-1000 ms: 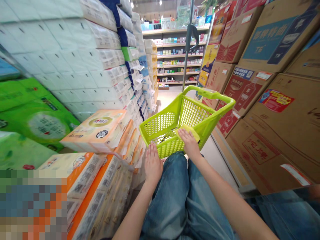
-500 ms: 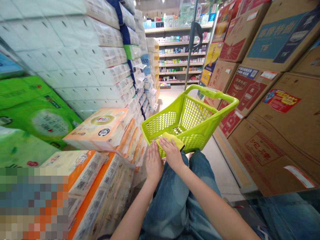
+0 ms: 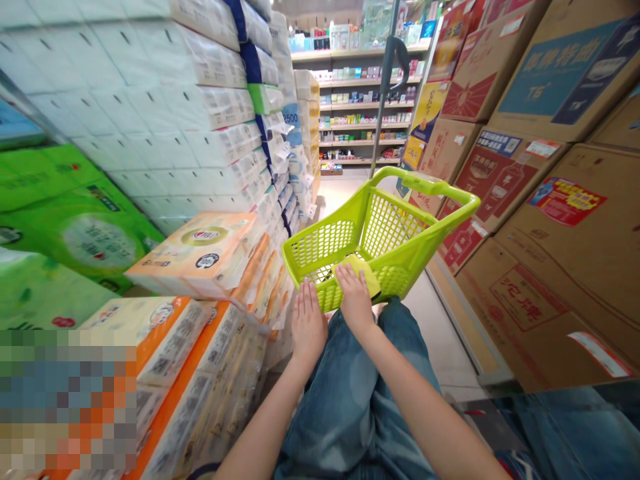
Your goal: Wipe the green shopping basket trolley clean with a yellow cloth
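Observation:
A lime-green plastic shopping basket with a perforated body and a raised handle stands tilted in front of my knees. My left hand lies with straight fingers against its near left corner; the thumb is mostly hidden. Over the basket's near rim, my right hand presses a yellow cloth with a dark edge, the fingers laid across it. Part of the cloth hangs beyond the hand on the right. Nothing shows inside the basket apart from the cloth and fingers.
Stacked tissue packs rise close on my left. Cardboard cartons line the right side on a low base. A grey pole stands behind the basket, and shelves of small goods are at the far end.
My right hand and the yellow cloth have slid to the right along the basket's near rim. My left hand stays at the corner.

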The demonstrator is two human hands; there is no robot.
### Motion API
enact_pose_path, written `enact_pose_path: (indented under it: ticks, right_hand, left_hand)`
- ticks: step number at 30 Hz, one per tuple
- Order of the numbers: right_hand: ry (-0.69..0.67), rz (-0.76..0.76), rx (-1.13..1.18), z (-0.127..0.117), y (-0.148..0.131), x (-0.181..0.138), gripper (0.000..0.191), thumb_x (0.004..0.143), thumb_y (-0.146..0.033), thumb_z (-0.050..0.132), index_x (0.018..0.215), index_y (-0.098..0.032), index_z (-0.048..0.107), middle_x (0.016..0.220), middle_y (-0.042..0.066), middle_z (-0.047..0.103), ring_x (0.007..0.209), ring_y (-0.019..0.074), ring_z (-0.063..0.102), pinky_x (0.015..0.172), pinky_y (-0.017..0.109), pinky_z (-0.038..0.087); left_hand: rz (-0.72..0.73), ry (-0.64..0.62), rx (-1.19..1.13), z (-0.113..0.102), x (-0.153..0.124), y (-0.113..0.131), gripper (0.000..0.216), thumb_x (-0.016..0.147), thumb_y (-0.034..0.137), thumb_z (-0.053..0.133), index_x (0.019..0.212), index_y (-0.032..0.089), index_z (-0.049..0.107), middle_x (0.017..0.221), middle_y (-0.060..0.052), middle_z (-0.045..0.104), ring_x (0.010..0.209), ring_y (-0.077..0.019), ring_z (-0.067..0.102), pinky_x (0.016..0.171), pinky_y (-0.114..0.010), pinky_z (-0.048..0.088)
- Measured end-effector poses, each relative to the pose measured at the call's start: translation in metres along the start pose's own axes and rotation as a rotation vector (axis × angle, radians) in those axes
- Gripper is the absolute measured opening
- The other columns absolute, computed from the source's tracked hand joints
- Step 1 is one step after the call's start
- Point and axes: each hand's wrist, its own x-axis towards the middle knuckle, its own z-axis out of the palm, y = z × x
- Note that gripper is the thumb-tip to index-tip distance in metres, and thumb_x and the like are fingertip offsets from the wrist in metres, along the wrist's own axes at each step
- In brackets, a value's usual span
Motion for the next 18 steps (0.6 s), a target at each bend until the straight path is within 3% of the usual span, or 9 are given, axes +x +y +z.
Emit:
enact_pose_path:
  ticks: [4,6,9,14,16,18]
  right_hand:
    - [-0.074,-0.151,0.031,0.015,-0.037,-0.011,0.064,0.085,0.000,0.039,0.147,-0.014,0.046,0.153,0.009,0.048,0.147,0.0217,0.037,0.124,0.048,0.023]
    - [-0.094,-0.225,0.023,0.011,-0.031,-0.011,0.065,0.085,0.000,0.040,0.148,-0.015,0.046,0.153,0.008,0.048,0.146,0.0206,0.038,0.124,0.047,0.025]
    - [-0.088,-0.270,-0.005,-0.005,0.005,-0.004,0.073,0.079,0.005,0.040,0.149,-0.017,0.045,0.152,0.007,0.049,0.146,0.0190,0.039,0.124,0.046,0.025]
    - [0.029,-0.040,-0.062,-0.035,0.074,0.013,0.083,0.070,0.009,0.037,0.148,-0.020,0.047,0.150,0.006,0.052,0.145,0.0193,0.039,0.124,0.049,0.022]
    - [0.060,0.044,-0.067,-0.035,0.077,0.015,0.082,0.071,0.008,0.036,0.147,-0.020,0.047,0.151,0.006,0.052,0.146,0.0200,0.038,0.124,0.051,0.019]
    - [0.060,0.080,-0.055,-0.026,0.059,0.012,0.078,0.075,0.008,0.036,0.148,-0.018,0.046,0.152,0.008,0.050,0.147,0.0216,0.036,0.124,0.052,0.017]
  left_hand:
    - [-0.009,0.002,0.029,0.002,0.000,-0.001,0.077,0.089,0.010,0.040,0.159,0.008,0.008,0.163,-0.018,0.025,0.152,-0.0240,0.023,0.122,-0.044,0.029]
    - [-0.004,-0.010,0.035,0.001,0.000,-0.001,0.076,0.088,0.010,0.042,0.158,0.006,0.011,0.164,-0.018,0.024,0.152,-0.0243,0.022,0.123,-0.043,0.027]
    - [0.004,-0.030,0.033,-0.002,0.001,0.000,0.078,0.086,0.014,0.048,0.156,0.000,0.016,0.164,-0.020,0.022,0.153,-0.0268,0.020,0.123,-0.044,0.026]
    - [0.014,-0.017,0.015,-0.004,0.002,0.001,0.079,0.087,0.017,0.048,0.157,0.001,0.014,0.163,-0.021,0.023,0.152,-0.0284,0.021,0.122,-0.046,0.028]
    - [0.014,-0.003,0.013,-0.003,0.002,0.001,0.080,0.087,0.017,0.048,0.157,0.002,0.013,0.163,-0.021,0.022,0.153,-0.0288,0.021,0.122,-0.047,0.028]
    - [0.014,0.003,0.019,0.000,0.001,0.001,0.080,0.087,0.017,0.048,0.157,0.001,0.012,0.163,-0.021,0.022,0.153,-0.0291,0.020,0.122,-0.047,0.027]
